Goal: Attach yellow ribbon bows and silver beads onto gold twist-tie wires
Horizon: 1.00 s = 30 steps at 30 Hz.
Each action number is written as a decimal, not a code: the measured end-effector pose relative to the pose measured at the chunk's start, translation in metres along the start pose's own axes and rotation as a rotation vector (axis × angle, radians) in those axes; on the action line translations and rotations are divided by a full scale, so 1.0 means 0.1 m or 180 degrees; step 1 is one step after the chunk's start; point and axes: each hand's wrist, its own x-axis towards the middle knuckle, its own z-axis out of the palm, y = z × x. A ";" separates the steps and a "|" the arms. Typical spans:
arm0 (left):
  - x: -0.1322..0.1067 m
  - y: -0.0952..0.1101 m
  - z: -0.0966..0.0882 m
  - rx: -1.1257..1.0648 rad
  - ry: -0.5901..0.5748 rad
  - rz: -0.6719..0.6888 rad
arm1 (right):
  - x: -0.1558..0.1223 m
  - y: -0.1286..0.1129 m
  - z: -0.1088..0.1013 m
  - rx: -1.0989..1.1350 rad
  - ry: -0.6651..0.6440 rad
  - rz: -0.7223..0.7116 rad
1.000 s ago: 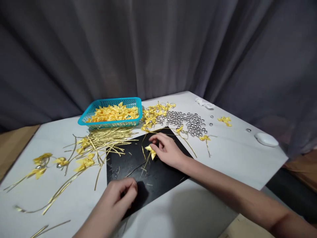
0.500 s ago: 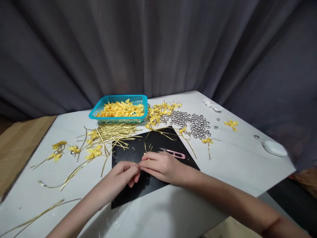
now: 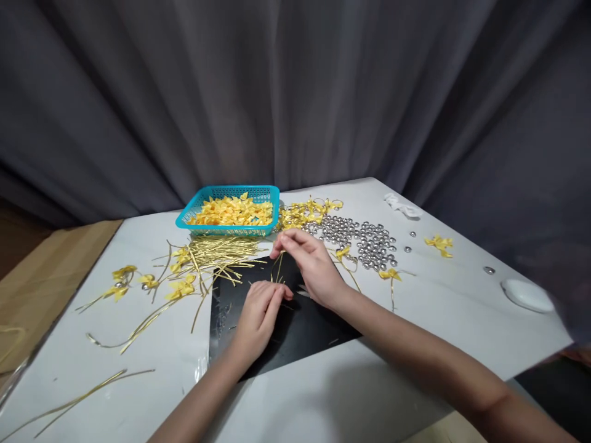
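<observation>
Over the black mat, my left hand is pinched closed at the lower end of a thin gold twist tie. My right hand is higher and farther forward, its thumb and fingers closed on the upper part of that tie. The tie runs upright in a narrow loop between the two hands. The fingertips hide anything small that may be fixed to it. Just behind my right wrist, the scissors' blade tips show on the mat; their pink handle is hidden.
A blue basket of yellow ribbon pieces stands at the back. Before it lie gold twist ties. Silver beads spread to the right, beside yellow bows. Finished-looking bows lie left. A white mouse-shaped object sits far right.
My right hand has risen and moved forward, away from my left hand, drawing the gold tie upward. My left hand has turned more upright. The view has shifted slightly.
</observation>
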 end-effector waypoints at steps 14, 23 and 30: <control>0.03 -0.06 -0.01 -0.0084 -0.0010 -0.0224 | 0.09 -0.24 -0.20 0.1322 0.0396 0.1771; -0.04 0.00 -0.01 -0.1832 0.0182 -0.1098 | 0.14 -0.09 -0.25 0.1045 0.0466 0.1888; -0.04 0.10 -0.06 -0.3359 0.0740 -0.1621 | 0.12 0.05 -0.24 0.0757 0.0547 0.1770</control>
